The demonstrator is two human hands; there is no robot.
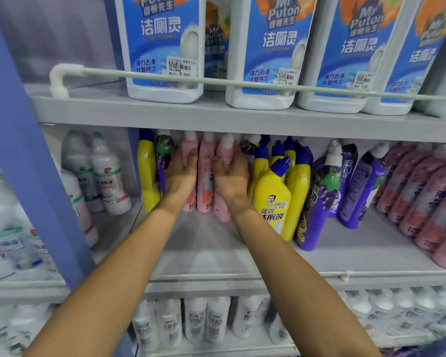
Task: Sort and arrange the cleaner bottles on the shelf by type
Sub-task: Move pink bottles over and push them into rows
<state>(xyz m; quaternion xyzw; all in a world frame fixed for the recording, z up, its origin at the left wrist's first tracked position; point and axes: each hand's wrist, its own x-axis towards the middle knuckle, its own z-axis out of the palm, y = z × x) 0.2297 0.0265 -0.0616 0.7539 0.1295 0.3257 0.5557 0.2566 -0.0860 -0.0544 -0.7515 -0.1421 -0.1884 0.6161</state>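
On the middle shelf (216, 256), three pink cleaner bottles (205, 176) stand at the back between my hands. My left hand (182, 173) lies against the left pink bottle, fingers curled round it. My right hand (232, 176) grips the right pink bottle (223, 150), which leans. Left of them stand a yellow bottle (147, 173) and a purple bottle (162, 161). To the right are several yellow bottles (273, 202) with blue caps, then purple bottles (319, 199) leaning, then more pink bottles (422, 197) at the far right.
Large white jugs with blue labels (165, 47) stand on the upper shelf behind a white rail (216, 82). A blue upright post (23, 150) divides off a bay of white bottles (108, 176) on the left. White bottles (196, 320) fill the shelf below.
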